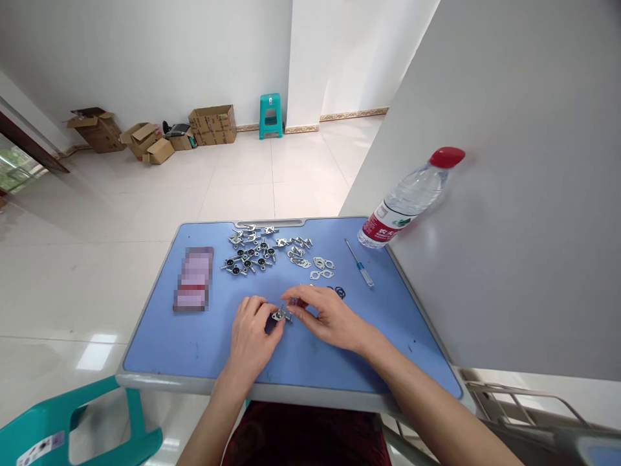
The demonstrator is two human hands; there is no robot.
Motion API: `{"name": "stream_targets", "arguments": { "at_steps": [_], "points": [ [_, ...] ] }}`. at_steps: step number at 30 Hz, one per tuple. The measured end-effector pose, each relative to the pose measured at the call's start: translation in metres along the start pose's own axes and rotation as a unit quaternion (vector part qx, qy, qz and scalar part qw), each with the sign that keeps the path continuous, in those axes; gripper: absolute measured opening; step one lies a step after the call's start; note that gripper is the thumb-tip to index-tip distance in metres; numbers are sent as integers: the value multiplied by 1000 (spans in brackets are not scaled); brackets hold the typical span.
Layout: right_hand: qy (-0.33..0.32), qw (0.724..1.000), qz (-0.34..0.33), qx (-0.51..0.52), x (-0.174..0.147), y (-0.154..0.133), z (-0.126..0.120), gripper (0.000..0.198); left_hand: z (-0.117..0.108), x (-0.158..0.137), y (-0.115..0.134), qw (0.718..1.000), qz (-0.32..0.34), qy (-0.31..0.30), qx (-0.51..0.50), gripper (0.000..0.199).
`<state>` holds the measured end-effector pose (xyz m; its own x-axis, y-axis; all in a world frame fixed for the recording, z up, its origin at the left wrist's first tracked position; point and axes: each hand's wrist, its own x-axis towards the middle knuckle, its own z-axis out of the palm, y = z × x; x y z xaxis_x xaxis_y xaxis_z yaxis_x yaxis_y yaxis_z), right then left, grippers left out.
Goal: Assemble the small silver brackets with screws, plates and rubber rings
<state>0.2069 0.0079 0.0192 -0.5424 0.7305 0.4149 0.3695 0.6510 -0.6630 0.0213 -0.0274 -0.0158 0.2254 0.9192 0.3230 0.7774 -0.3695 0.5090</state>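
Note:
Near the front middle of the blue table (208, 349), my left hand (252, 330) is closed on a small silver metal fitting (280, 316) with a flange, pinched between thumb and fingers. My right hand (327, 316) is bent over the right side of that fitting, thumb and fingers drawn together. Whatever is between its fingertips is too small to make out. Beyond the right hand lie black rubber rings (340, 293), partly hidden by it, and several flat metal gaskets (322, 274). Further back, a group of similar metal fittings with black centres (248, 264) is spread out.
More silver metal parts (251, 237) lie at the back. A screwdriver (361, 266) and a water bottle (402, 204) with a red cap are on the right, by a grey panel (509, 226). A blurred pinkish rectangular item (194, 278) lies left. A green stool (97, 421) stands front left.

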Motion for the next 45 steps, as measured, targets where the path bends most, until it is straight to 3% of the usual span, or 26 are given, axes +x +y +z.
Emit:
{"name": "stream_targets", "arguments": {
  "at_steps": [9, 16, 19, 23, 25, 28, 33, 45],
  "points": [
    [59, 997, 57, -1, 1, 14, 7, 17, -6, -4, -2, 999, -43, 3, 2, 15],
    [60, 992, 77, 79, 2, 16, 16, 18, -12, -6, 3, 998, 11, -51, -42, 33],
    [97, 989, 86, 75, 2, 13, 9, 17, -13, -6, 3, 996, 7, -68, -59, 37],
    [128, 981, 136, 53, 3, 7, -15, 19, -17, -8, 2, 996, 12, -2, -86, 37],
    [90, 980, 174, 26, 3, 7, -25, 21, -19, -8, 1, 993, 14, 52, -101, 36],
    [-18, 978, 198, -55, 4, 11, -33, 21, -21, -9, -1, 987, 7, 112, -117, 34],
    [-161, 953, 208, -151, 3, 17, -30, 20, -20, -9, -3, 980, -2, 151, -132, 30],
    [-201, 936, 202, -206, 7, 17, -18, 19, -20, -6, -1, 979, -18, 161, -124, 32]
  ]
}}
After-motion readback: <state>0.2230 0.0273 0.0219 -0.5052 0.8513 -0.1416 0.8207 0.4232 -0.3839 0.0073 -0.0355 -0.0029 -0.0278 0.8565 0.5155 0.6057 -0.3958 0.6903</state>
